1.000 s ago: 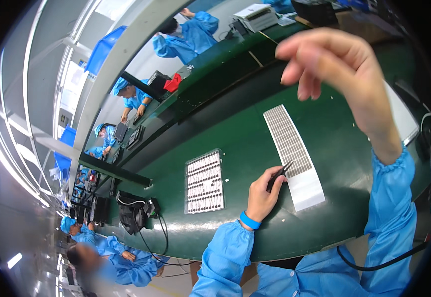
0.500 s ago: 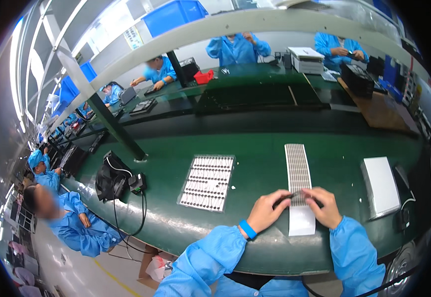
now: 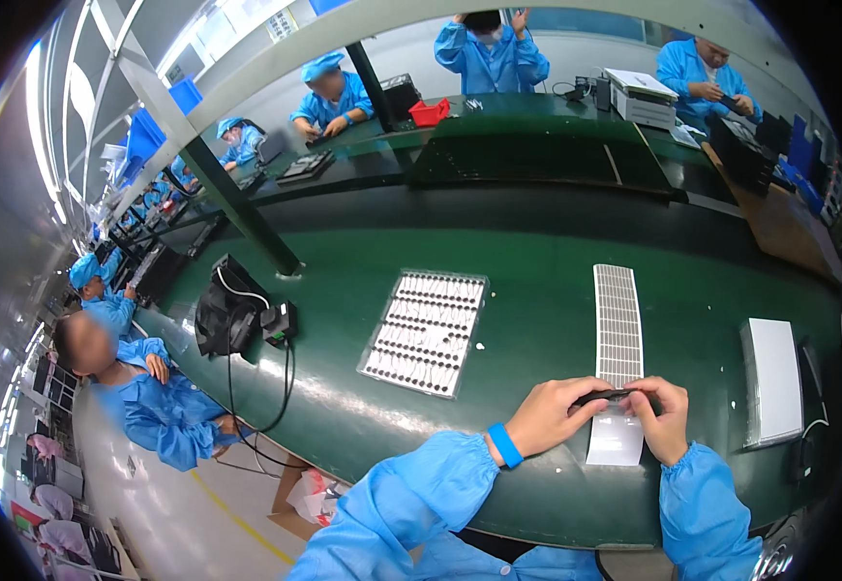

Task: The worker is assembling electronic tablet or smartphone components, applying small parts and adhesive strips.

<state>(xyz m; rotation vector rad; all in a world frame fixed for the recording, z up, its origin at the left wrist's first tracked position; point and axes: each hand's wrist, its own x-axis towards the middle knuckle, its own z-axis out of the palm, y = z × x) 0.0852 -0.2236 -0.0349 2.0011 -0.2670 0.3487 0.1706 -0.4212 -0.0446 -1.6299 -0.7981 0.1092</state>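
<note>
Over the lower part of a long white sheet (image 3: 618, 329) with rows of small grey strips, both my hands hold a thin dark flat piece. My left hand (image 3: 545, 418) pinches the left end of this dark piece (image 3: 597, 395), thumb below and fingers above. At its other end, my right hand (image 3: 663, 418) has thumb and fingers closed on it. What kind of part it is, I cannot make out. Left of the hands lies a clear tray (image 3: 425, 334) with rows of small black round parts on white leads.
A stack of white sheets (image 3: 772, 382) lies at right beside a dark cable. Black equipment (image 3: 227, 315) with cables stands at left by a green post (image 3: 237, 208). Co-workers in blue sit across the bench and at left; a pale beam (image 3: 344, 53) crosses above.
The whole view has shifted, so the bench items appear farther right. Both hands still grip the dark piece over the sheet, with the right fingers now bent more upright around its end.
</note>
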